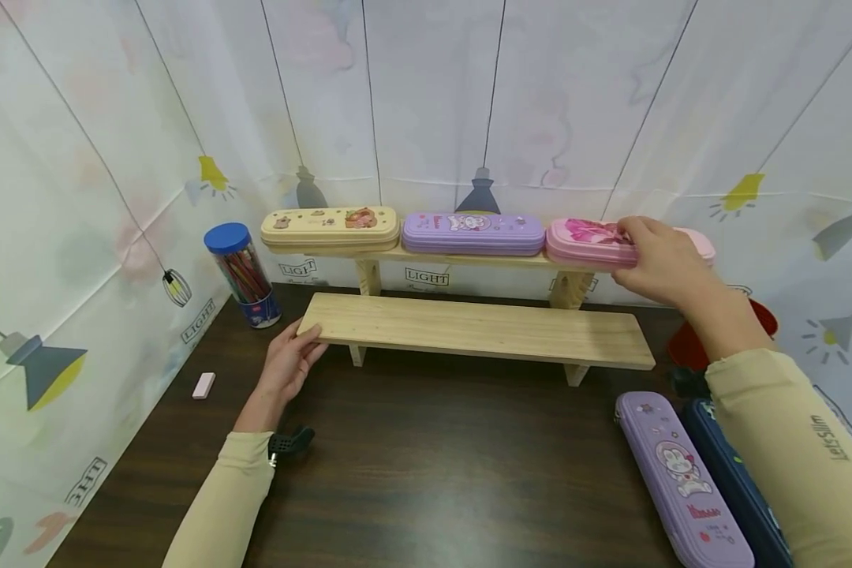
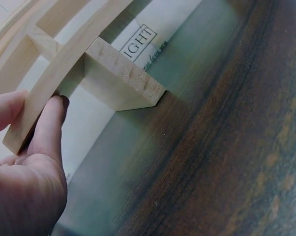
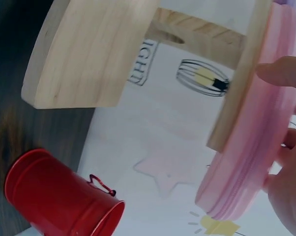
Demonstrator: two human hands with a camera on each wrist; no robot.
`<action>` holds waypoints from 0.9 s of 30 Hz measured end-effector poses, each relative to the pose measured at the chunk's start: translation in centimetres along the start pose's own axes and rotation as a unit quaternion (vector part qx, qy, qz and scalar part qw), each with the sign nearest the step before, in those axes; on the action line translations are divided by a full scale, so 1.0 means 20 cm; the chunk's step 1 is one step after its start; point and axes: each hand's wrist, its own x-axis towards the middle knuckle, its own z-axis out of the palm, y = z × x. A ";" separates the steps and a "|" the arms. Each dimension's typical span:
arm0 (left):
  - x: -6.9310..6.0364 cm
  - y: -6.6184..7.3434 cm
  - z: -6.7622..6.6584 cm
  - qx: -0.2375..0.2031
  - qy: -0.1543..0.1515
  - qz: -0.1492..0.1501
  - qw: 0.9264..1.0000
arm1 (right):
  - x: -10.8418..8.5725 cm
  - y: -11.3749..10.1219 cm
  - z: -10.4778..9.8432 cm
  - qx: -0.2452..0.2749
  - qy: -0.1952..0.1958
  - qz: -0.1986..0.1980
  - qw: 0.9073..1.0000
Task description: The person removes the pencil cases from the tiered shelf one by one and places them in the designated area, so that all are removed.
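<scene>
My left hand (image 1: 289, 364) pinches the left end of the lower board of a two-tier wooden shelf (image 1: 468, 323), thumb on top and fingers underneath. On the upper tier, my right hand (image 1: 663, 260) grips a pink zipped pencil case (image 1: 585, 241) from above. In the right wrist view, the thumb lies along the side of the pink pencil case (image 3: 251, 132), whose end juts past the board. A purple pencil case (image 1: 472, 234) and a cream pencil case (image 1: 330, 229) sit in line to its left on the same tier.
A blue-lidded jar of pencils (image 1: 243, 272) stands left of the shelf, near a small pale eraser (image 1: 203, 385). At right, a purple case (image 1: 681, 477) lies beside a dark blue case (image 1: 734, 481). A red bucket (image 3: 64, 191) stands behind the right forearm. Printed curtain surrounds the table.
</scene>
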 end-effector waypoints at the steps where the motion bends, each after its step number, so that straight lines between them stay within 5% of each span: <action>1: 0.00 0.00 0.00 0.003 0.004 0.002 1.000 | 0.01 0.00 0.00 0.000 -0.001 -0.002 1.000; 15: 0.00 -0.02 0.00 0.000 0.001 0.006 1.000 | -0.03 0.02 -0.03 -0.012 -0.008 -0.019 1.000; 27: 0.00 -0.02 0.00 0.009 -0.010 0.019 1.000 | -0.15 0.01 -0.08 0.026 -0.022 -0.050 0.998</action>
